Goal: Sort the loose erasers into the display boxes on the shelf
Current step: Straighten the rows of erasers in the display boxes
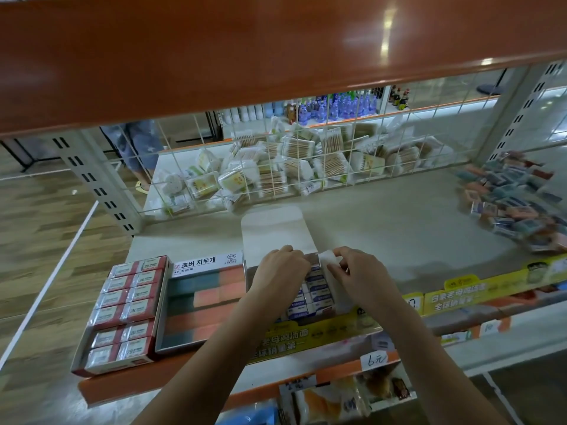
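Ideally, right hand [352, 271] (pinching a white eraser [327, 256]) seats it squarely; left hand [282, 268], fingers curled, steadies the display box [310, 289].

both hands [277, 265] [357, 269] at open white box [270, 231] of erasers [316, 289], right pinching side flap [327, 257], loose eraser pile [515, 204] far right on shelf [399, 228]

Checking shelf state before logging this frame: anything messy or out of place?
Yes. A heap of loose erasers lies jumbled at the right end of the shelf, unboxed, while the three display boxes sit at the left. Both hands, left and right, are at the third box.
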Motion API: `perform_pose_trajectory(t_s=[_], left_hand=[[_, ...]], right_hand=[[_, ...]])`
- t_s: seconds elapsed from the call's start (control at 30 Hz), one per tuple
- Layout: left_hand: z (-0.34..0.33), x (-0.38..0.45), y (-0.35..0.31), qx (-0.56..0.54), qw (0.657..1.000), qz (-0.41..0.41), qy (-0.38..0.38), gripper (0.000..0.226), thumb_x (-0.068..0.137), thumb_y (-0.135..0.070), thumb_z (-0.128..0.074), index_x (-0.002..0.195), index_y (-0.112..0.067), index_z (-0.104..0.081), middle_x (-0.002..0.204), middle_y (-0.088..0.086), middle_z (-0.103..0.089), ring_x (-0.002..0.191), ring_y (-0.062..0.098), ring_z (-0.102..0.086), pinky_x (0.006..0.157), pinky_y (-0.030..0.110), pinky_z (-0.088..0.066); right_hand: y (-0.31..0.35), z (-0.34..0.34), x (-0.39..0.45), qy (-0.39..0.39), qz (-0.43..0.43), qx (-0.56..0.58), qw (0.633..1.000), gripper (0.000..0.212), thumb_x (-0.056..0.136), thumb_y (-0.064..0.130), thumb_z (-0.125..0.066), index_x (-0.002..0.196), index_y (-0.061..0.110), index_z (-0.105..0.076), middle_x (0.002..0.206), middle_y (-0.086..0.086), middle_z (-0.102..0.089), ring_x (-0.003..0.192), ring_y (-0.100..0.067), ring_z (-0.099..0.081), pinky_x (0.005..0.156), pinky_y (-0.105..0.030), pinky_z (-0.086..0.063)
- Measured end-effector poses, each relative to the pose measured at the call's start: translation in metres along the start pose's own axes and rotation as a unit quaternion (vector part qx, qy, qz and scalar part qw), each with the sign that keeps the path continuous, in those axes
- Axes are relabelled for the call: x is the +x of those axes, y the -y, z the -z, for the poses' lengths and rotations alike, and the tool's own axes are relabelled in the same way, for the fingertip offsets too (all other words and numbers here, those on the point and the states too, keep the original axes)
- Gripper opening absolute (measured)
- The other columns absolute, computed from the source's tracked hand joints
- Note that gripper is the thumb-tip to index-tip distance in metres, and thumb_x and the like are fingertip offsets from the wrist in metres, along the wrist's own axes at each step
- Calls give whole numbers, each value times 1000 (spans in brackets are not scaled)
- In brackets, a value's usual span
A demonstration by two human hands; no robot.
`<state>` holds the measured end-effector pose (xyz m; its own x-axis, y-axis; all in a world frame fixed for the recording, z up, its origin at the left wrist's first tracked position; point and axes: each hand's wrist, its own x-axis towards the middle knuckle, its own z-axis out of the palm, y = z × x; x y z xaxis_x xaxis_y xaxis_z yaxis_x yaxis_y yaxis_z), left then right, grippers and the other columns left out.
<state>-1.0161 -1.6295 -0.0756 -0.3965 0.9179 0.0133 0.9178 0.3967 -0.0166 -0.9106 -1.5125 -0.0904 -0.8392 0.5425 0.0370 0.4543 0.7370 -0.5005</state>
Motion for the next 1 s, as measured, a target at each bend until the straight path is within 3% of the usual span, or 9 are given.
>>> perform_pose_trajectory(t_s=[0.23,0.33,0.43,0.57,0.73,0.9,1.0], left_hand=[[21,12,-5,-36,998,-15,-52,31,99,-30,-37,110,-23,-65,105,-2,-64,100,17,-53,83,29,-43],[30,30,-22,-55,995,-41,-72,32,98,-37,-39,114,-23,-63,109,-3,-65,104,18,-52,84,28,-40],[32,53,-52,-72,993,-68,-68,36,96,-44,-41,122,-27,-58,116,-2,-62,109,20,-52,91,31,-40],[33,90,-118,-72,989,-114,-63,41,92,-50,-45,126,-28,-54,121,0,-58,114,23,-49,95,35,-39],[27,137,-208,-85,983,-153,-59,45,89,-49,-49,129,-27,-50,125,3,-53,117,25,-47,95,34,-39],[5,193,-273,-56,989,-122,-69,47,89,-50,-45,128,-25,-49,138,5,-46,120,27,-48,92,34,-42],[-5,220,-290,-73,993,-70,-67,46,89,-51,-48,125,-23,-48,131,4,-51,113,26,-52,85,35,-44]], right_hand=[[-9,22,-2,-2,11,33,999,31,93,31,-55,120,16,-60,102,-2,-66,84,-13,-58,78,-23,-46],[-26,43,-7,-38,6,2,999,31,91,27,-58,119,15,-60,103,-3,-64,93,-18,-60,83,-27,-46],[-52,73,-17,-37,-15,-56,998,37,91,26,-58,127,16,-54,118,-5,-58,110,-21,-53,90,-27,-39],[-106,116,-35,-41,-72,-97,992,46,88,26,-61,132,16,-49,131,-9,-50,122,-25,-46,101,-36,-38],[-187,162,-54,-45,-133,-132,981,51,87,27,-60,135,18,-45,141,-9,-41,129,-26,-39,104,-33,-33],[-266,190,-48,-59,-135,-132,980,43,88,25,-58,130,19,-50,135,-6,-48,125,-26,-45,100,-34,-37],[-298,199,-34,-48,-111,-182,976,42,90,23,-54,131,16,-48,132,-9,-50,122,-28,-47,98,-35,-39]])
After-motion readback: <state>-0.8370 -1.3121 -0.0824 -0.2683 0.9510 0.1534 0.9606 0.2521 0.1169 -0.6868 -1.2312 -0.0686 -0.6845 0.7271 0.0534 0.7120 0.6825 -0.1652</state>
